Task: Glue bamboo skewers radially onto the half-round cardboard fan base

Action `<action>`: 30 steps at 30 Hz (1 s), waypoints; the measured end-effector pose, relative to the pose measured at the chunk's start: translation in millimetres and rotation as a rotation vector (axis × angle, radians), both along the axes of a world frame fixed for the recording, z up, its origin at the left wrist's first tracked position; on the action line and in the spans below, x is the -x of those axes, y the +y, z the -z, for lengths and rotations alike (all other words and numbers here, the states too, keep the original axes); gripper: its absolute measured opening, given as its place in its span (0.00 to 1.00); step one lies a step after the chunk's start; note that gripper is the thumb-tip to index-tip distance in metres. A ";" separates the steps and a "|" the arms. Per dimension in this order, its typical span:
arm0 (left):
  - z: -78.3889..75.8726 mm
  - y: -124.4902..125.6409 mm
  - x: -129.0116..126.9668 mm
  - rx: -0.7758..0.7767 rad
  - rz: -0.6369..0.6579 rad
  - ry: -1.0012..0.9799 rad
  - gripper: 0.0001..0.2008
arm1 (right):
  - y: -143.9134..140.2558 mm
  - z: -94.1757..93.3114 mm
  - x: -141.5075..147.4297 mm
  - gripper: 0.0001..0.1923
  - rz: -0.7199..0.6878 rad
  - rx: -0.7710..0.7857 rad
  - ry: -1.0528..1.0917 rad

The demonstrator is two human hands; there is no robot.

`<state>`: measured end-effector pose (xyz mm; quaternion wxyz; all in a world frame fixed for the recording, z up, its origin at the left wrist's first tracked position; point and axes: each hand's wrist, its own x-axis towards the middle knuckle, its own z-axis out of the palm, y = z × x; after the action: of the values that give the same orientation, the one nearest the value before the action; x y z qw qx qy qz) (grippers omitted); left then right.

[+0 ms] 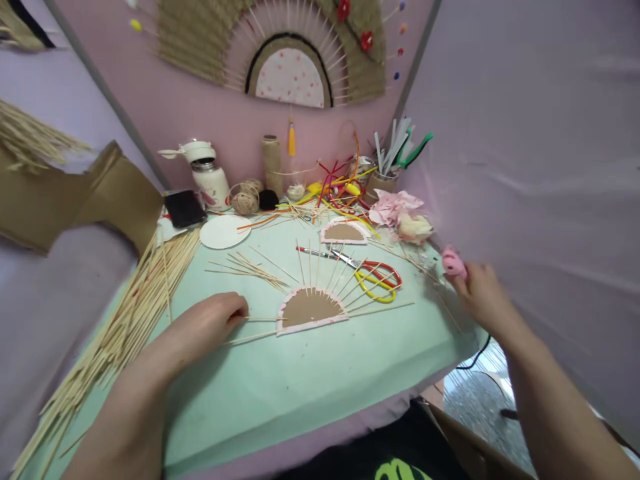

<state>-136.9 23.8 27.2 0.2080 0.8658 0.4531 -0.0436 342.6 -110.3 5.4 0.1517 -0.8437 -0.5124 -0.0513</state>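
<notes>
My left hand (220,317) is closed, its fingertips pinching the outer end of a thin bamboo stick (263,319). That stick reaches onto a half-round cardboard piece (310,310) with a pink-spotted white rim, lying flat on the table. Several more sticks fan out from its curved edge. Off to the right, my right hand (480,293) is wrapped round what looks like a pink glue gun (454,262), mostly hidden by the fingers. Scissors (377,277) with red and yellow handles lie between the hands, partly under the fanned sticks.
A large pile of sticks (130,300) covers the table's left side. Along the back stand an uncapped white bottle (211,183), a twine ball (246,197) and a cup (383,183) of white rods and green-handled pliers. A second half-round piece (345,231) lies behind the scissors.
</notes>
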 end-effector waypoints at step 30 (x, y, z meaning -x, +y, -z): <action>-12.0 -15.2 -4.9 -0.061 0.055 0.024 0.09 | 68.0 -0.5 240.1 0.10 -1.061 0.145 0.281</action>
<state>-132.0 8.6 39.2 0.1745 0.8833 0.4327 -0.0459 102.6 -42.3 5.9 0.1650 -0.4768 -0.8443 0.1806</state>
